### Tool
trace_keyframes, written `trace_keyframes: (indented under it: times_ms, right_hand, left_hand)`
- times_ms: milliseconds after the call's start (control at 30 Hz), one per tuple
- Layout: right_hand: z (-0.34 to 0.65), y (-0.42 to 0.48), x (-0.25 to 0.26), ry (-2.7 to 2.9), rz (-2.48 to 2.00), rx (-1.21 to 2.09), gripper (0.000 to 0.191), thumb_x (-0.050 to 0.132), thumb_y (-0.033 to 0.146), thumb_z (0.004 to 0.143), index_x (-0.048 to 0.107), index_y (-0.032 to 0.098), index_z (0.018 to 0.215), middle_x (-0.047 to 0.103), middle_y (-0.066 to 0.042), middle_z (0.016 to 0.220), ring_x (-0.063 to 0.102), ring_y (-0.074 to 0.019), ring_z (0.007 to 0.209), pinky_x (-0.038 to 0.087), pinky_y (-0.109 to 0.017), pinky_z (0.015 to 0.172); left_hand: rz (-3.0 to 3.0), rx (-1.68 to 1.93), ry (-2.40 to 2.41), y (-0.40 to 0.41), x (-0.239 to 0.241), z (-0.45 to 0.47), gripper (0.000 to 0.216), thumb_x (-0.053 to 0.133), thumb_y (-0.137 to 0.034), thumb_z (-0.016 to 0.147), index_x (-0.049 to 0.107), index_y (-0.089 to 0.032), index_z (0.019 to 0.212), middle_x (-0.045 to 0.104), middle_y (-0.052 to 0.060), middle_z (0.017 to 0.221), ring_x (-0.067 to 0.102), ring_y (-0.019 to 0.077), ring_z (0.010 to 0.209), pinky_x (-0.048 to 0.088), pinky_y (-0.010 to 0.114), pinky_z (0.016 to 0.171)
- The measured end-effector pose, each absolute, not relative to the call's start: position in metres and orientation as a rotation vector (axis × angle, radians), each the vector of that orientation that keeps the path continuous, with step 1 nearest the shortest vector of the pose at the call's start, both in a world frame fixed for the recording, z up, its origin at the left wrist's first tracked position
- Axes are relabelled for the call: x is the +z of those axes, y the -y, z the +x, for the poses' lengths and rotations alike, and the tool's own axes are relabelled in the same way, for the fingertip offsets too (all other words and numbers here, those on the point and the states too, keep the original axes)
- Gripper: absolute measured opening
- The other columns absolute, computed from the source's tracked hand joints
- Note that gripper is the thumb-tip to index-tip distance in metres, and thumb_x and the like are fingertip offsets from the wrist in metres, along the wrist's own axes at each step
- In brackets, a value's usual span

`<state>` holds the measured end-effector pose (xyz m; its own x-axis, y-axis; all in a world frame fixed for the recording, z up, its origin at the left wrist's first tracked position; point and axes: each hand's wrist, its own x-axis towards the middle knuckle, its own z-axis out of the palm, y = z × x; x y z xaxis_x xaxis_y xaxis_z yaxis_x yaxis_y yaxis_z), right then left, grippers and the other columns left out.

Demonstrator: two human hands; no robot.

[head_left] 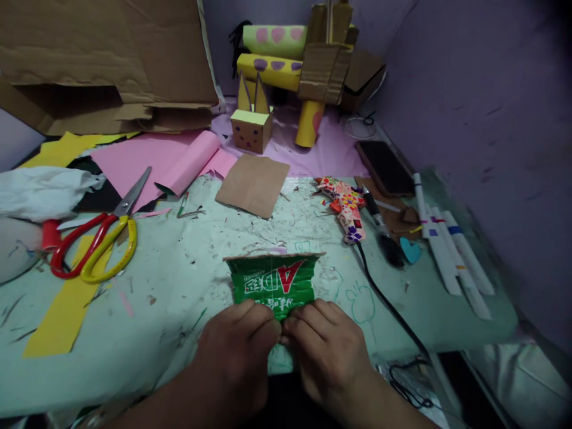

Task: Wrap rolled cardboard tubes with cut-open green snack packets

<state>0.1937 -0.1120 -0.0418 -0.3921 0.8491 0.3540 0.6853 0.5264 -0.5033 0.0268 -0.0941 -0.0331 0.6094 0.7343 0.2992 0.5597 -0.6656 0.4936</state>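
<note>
A green printed piece of cardboard [272, 281] with red and white lettering lies flat on the pale green table [179, 280]. Both my hands pinch its near edge side by side. My left hand [236, 351] grips the left part of that edge with fingers curled. My right hand [328, 348] grips the right part, its fingers also closed. The far edge of the piece is ragged and brown.
Red and yellow scissors [96, 238] lie at the left on yellow paper [62, 316]. A patterned glue gun [346, 208] with a black cord [388, 304], white markers [447, 250], a phone [386, 167], a brown card square [254, 183], pink paper [147, 158] and cardboard models [290, 65] surround the work spot.
</note>
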Motion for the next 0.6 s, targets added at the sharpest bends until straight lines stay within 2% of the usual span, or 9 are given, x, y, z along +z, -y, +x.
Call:
trace_keyframes:
  times_ms: [67, 133, 200, 433, 600]
  right_hand:
    - [0.199, 0.115, -0.041, 2.174, -1.222, 0.404, 0.013, 0.048, 0.015, 0.086, 0.058, 0.015, 0.079, 0.060, -0.005, 0.070, 0.046, -0.0181, 0.064, 0.035, -0.031, 0.056]
    - [0.207, 0.119, -0.040, 2.140, -1.187, 0.424, 0.004, 0.053, 0.014, 0.084, 0.057, 0.014, 0.086, 0.061, -0.006, 0.076, 0.048, -0.0179, 0.069, 0.039, -0.031, 0.060]
    - [0.216, 0.122, -0.040, 2.116, -1.179, 0.413, 0.012, 0.058, 0.010, 0.081, 0.056, 0.012, 0.093, 0.062, -0.007, 0.082, 0.050, -0.0178, 0.074, 0.042, -0.031, 0.064]
    - [0.228, 0.126, -0.047, 2.145, -1.134, 0.303, 0.016, 0.057, 0.002, 0.079, 0.060, 0.014, 0.091, 0.063, -0.006, 0.080, 0.052, -0.0163, 0.070, 0.042, -0.030, 0.061]
    - [0.224, 0.123, -0.045, 2.107, -1.187, 0.347, 0.009, 0.058, 0.008, 0.081, 0.060, 0.014, 0.087, 0.063, -0.005, 0.077, 0.052, -0.0165, 0.070, 0.041, -0.031, 0.060]
  left_hand:
    - [2.478, 0.668, -0.994, 0.094, -0.029, 0.021, 0.019, 0.039, -0.003, 0.075, 0.053, -0.016, 0.074, 0.053, 0.004, 0.069, 0.043, 0.0169, 0.059, 0.034, 0.029, 0.049]
    - [2.522, 0.687, -0.963, 0.096, -0.026, 0.014, 0.023, 0.040, -0.001, 0.077, 0.056, -0.013, 0.088, 0.056, 0.007, 0.082, 0.048, 0.0184, 0.070, 0.042, 0.030, 0.058]
    - [2.595, 0.739, -0.983, 0.097, -0.024, 0.006, 0.029, 0.039, 0.002, 0.077, 0.055, -0.011, 0.096, 0.056, 0.010, 0.091, 0.049, 0.0201, 0.080, 0.045, 0.033, 0.068]
    - [2.823, 0.697, -1.038, 0.103, -0.028, -0.008, 0.025, 0.041, -0.003, 0.081, 0.059, -0.013, 0.094, 0.062, 0.007, 0.090, 0.050, 0.0215, 0.084, 0.045, 0.035, 0.072]
    - [2.804, 0.733, -1.052, 0.102, -0.030, -0.007, 0.027, 0.036, -0.002, 0.081, 0.059, -0.013, 0.091, 0.064, 0.006, 0.089, 0.052, 0.0207, 0.086, 0.045, 0.032, 0.073]
